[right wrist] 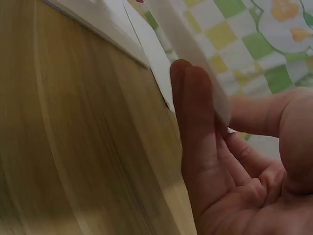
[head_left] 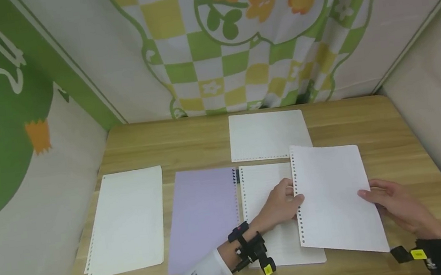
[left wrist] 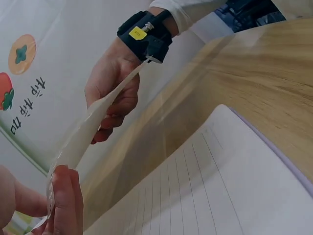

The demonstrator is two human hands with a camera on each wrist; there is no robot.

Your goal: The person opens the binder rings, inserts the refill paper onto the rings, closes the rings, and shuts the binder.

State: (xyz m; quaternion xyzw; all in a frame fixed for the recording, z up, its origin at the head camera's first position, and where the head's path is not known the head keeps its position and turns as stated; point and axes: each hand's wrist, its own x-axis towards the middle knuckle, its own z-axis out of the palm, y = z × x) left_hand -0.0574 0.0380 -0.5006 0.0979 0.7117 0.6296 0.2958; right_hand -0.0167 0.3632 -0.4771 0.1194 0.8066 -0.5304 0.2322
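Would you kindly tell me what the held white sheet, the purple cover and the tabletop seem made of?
The held white sheet looks like matte paper: thin, visibly bending. The purple cover seems dull card or plastic, evenly coloured. The tabletop looks like satin wood or wood-print laminate, showing grain streaks.

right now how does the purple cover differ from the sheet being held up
The purple cover lies flat; the held sheet is raised between the left hand and right hand. The cover is purple, the sheet white. The cover's holes line its right edge, the sheet's its left. Both are rectangular.
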